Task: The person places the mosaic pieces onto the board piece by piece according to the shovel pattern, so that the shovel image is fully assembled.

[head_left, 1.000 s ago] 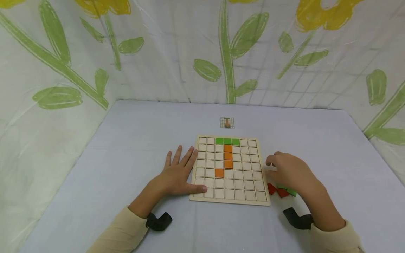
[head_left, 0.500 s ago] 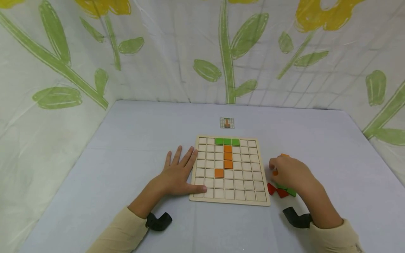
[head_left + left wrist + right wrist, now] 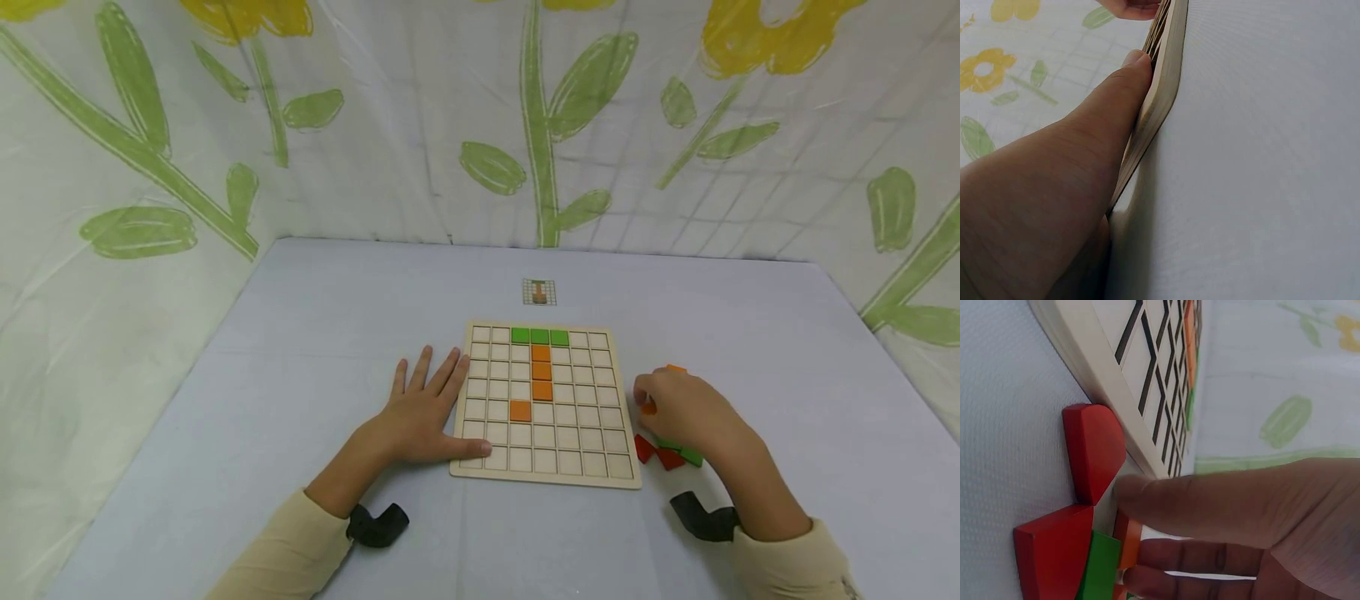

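A pale wooden grid board [image 3: 577, 458] lies on the table. Three green square tiles [image 3: 539, 336] fill part of its top row, and several orange square tiles [image 3: 541, 371] sit below them. My left hand [image 3: 420, 421] is spread flat at the board's left side, its thumb resting over the lower left edge, as the left wrist view also shows. To the right of the board, my right hand [image 3: 686, 408] is bent over loose pieces, pinching an orange tile [image 3: 1130, 540] between thumb and fingers. Red pieces [image 3: 1094, 447] and a green piece [image 3: 1099, 565] lie beside it, partly hidden.
A small picture card [image 3: 539, 292] with a grid pattern lies beyond the board. Another orange piece [image 3: 676, 367] shows behind the right hand. A white curtain [image 3: 390, 125] with painted flowers hangs past the table's far edge.
The right hand has come down onto the loose pieces beside the board; the orange tile at its fingertips has shifted slightly left with it. The left hand and board stay put.
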The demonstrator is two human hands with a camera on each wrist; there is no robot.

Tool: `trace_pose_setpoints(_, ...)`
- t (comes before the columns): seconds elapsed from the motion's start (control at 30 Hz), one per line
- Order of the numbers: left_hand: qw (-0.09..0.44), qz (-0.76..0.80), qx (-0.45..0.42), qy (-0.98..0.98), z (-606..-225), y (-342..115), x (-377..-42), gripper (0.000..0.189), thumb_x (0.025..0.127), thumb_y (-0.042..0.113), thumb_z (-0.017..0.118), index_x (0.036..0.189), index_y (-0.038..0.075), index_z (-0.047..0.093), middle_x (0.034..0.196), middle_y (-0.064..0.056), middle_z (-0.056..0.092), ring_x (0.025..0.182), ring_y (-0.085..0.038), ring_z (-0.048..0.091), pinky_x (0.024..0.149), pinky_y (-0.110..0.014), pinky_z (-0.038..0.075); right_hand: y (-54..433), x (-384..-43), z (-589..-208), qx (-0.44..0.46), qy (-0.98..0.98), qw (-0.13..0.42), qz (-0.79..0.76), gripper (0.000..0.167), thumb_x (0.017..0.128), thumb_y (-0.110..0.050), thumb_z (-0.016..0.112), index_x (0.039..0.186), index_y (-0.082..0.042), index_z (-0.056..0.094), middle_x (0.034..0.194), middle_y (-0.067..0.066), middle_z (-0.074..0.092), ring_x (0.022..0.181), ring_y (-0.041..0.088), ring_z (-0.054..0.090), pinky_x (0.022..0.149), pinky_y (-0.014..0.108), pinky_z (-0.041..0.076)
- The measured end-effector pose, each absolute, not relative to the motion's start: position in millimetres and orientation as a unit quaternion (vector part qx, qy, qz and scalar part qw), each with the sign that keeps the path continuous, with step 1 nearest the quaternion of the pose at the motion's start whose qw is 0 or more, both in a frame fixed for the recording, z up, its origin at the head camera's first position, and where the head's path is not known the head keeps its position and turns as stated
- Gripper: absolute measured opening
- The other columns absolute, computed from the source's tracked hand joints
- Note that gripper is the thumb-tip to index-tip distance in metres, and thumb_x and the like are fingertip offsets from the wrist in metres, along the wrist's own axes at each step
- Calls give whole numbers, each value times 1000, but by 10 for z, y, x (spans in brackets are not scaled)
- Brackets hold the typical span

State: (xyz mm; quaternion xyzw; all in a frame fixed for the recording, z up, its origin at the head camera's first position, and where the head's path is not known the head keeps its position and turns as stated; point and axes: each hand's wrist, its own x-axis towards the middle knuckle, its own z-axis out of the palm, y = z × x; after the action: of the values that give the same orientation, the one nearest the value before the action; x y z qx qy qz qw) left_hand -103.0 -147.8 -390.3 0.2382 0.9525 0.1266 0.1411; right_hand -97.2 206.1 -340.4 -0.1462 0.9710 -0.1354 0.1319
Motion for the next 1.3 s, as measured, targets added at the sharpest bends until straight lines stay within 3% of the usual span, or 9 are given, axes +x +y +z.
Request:
trace_pose_setpoints(0.3,139,125,240,953,-3915,-1472,-1034,124,78,85,54,162,11,2,168,-9,-3,149,-42,-16,112,-66,-10,2085,-993,-3417,-160,971,120,-130,10,82,3,64,83,-7,67,79,0,57,75,19,51,62,33,46)
trace_pose_setpoints(0.53,132,125,242,953,-3926,-1483,-1032,123,79,84,55,162,9,3,167,-11,-1,149,-42,-14,112,-66,-8,2084,-985,-3397,-160,971,117,-134,12,85,-4,66,79,-11,58,74,-1,50,71,17,46,57,32,40)
trace_pose_setpoints(0.7,133,129,241,953,-3906,-1483,-1025,123,79,84,55,162,9,4,168,-11,0,149,-42,-14,112,-66,-8,2041,-1012,-3380,-165,971,98,-145,4,88,-6,67,90,-6,64,76,-1,55,70,17,49,60,33,44)
trace_pose_setpoints(0.8,135,132,242,952,-3896,-1482,-1022,123,79,83,55,162,10,4,168,-11,-1,149,-42,-15,112,-66,-8,2023,-1018,-3389,-176,969,74,-159,11,88,-5,70,99,-5,69,81,-1,58,71,16,50,61,33,46)
trace_pose_setpoints(1.03,137,131,242,952,-3887,-1478,-1021,122,79,84,54,162,10,3,168,-10,-1,149,-42,-15,112,-66,-9,1974,-1020,-3418,-207,957,47,-198,8,87,-7,77,94,-11,76,84,-4,59,70,14,49,60,29,45)
trace_pose_setpoints(1.3,136,131,243,951,-3911,-1487,-1030,122,79,84,54,162,10,3,168,-10,-1,149,-42,-15,112,-66,-8,1934,-997,-3430,-208,954,54,-207,19,87,-1,74,105,-7,76,98,0,62,80,16,54,69,33,50)
